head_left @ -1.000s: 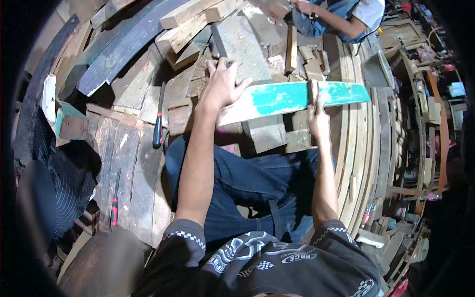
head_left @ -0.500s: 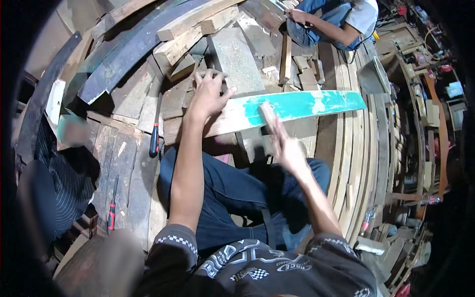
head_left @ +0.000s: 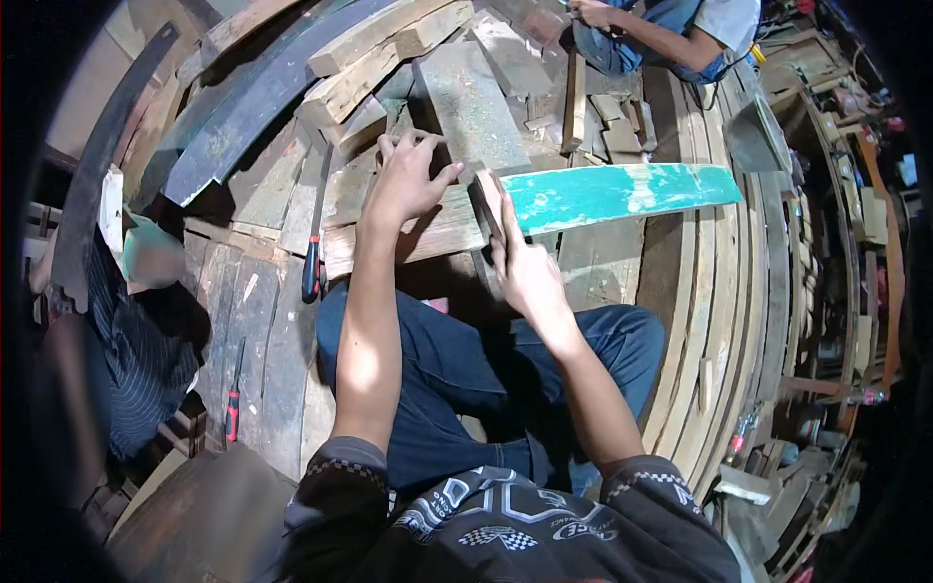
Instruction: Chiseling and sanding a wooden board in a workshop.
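A long curved board (head_left: 622, 194) lies across in front of me, bare wood at its left end and worn turquoise paint over its right part. My right hand (head_left: 530, 272) grips a small wooden sanding block (head_left: 490, 199), tilted on edge where the bare wood meets the paint. My left hand (head_left: 406, 180) is over the bare part, with fingers spread toward the board's far edge and thumb stretched out toward the block. Whether its palm presses on the wood is hidden.
A red-and-black screwdriver-like tool (head_left: 311, 267) lies by the board's left end, another (head_left: 233, 403) nearer me. Stacked timber (head_left: 379, 63) stands beyond. One person (head_left: 661, 39) sits at the far right, another (head_left: 146, 340) at the left. Long planks (head_left: 695, 321) run along my right.
My right hand has moved left along the board with the sanding block, from the painted part to the paint's edge. The left hand has barely moved. The view has shifted slightly.
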A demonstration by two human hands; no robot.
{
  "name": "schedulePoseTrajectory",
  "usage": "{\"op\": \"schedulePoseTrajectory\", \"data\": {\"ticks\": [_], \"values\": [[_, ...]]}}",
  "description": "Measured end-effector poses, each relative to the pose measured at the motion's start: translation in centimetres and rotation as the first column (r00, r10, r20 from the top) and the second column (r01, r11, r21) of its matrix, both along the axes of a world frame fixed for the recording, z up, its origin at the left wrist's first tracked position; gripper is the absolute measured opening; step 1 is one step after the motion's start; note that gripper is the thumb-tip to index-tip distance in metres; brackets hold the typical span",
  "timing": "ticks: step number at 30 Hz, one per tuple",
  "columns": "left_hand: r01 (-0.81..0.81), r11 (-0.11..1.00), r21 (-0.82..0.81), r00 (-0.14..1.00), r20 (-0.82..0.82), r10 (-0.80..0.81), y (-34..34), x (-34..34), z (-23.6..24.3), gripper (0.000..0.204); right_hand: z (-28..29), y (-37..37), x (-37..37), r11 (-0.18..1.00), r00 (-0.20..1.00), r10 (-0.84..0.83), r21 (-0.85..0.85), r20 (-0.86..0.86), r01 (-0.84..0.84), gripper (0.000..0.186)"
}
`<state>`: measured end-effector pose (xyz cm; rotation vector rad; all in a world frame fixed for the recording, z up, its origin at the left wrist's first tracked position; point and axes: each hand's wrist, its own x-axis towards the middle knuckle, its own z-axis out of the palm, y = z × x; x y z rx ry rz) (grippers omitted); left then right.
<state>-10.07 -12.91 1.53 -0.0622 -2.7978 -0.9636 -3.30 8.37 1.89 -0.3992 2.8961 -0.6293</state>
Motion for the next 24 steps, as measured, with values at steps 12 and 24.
{"op": "schedulePoseTrajectory", "data": {"ticks": [12, 24], "values": [[0.071, 0.997, 0.029, 0.997, 0.026, -0.072, 0.9, -0.6, 0.0, 0.054, 0.3, -2.1, 0.0, 0.999, 0.998, -0.034, 0.023, 0.056, 0.033, 0.073], [0.017, 1.000, -0.003, 1.000, -0.011, -0.017, 0.9, -0.7, -0.5, 0.051, 0.1, 0.1, 5.4, 0.997, 0.996, -0.067, 0.049, 0.060, 0.064, 0.077]]}}
